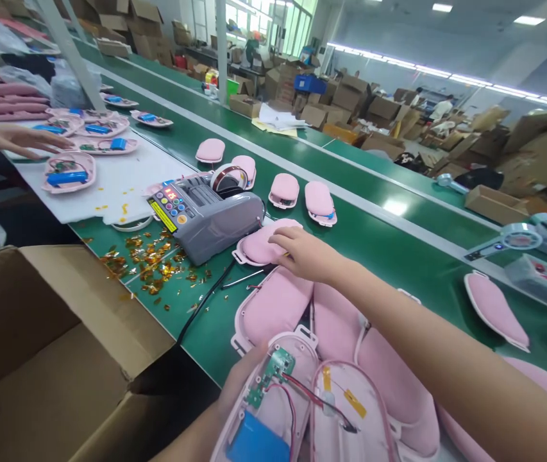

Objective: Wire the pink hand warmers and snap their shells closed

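My left hand (239, 382) grips the edge of an opened pink device shell (273, 410) at the bottom centre; its green circuit board (273, 372), red wires and blue battery (256, 443) show. Beside it lies the other pink half (345, 417) with yellow tape strips. My right hand (302, 250) reaches forward, fingers curled down onto a closed pink pad (258, 247) next to the grey tape dispenser (206, 215). More pink pads (273, 308) are piled under my right forearm.
A green conveyor belt (374, 237) carries several pink pads (319, 200). Gold tape scraps (148, 260) litter the bench. An open cardboard box (52, 346) stands at the lower left. Another person's hand (23, 138) rests on a white board with opened shells (68, 173). Boxes fill the background.
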A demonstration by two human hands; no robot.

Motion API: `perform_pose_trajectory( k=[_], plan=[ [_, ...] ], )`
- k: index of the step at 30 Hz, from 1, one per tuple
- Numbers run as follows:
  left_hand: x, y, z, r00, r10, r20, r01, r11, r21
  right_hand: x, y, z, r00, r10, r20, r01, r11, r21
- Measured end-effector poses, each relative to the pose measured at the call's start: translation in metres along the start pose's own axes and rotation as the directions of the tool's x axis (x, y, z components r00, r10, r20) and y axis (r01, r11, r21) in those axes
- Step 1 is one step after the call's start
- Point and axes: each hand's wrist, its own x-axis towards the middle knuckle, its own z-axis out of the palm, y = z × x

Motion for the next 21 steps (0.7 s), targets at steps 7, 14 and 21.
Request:
perform_pose_trajectory(
  k=[7, 14, 21],
  plan=[
    [-0.003, -0.004, 0.002, 0.999, -0.023, -0.032, 0.018, 0.991, -0.129, -0.075, -0.035, -0.004, 0.972, -0.078, 0.220, 0.085, 0.996, -0.020],
    [-0.006, -0.010, 0.006, 0.993, 0.045, 0.106, -0.036, 0.996, -0.084, -0.093, -0.043, 0.015, 0.978, 0.077, 0.196, -0.070, 0.997, -0.042],
    [-0.018, -0.005, -0.011, 0.959, 0.103, 0.263, -0.118, 0.992, 0.042, -0.127, -0.068, -0.022, 0.863, 0.488, 0.128, -0.504, 0.851, 0.151]
  ],
)
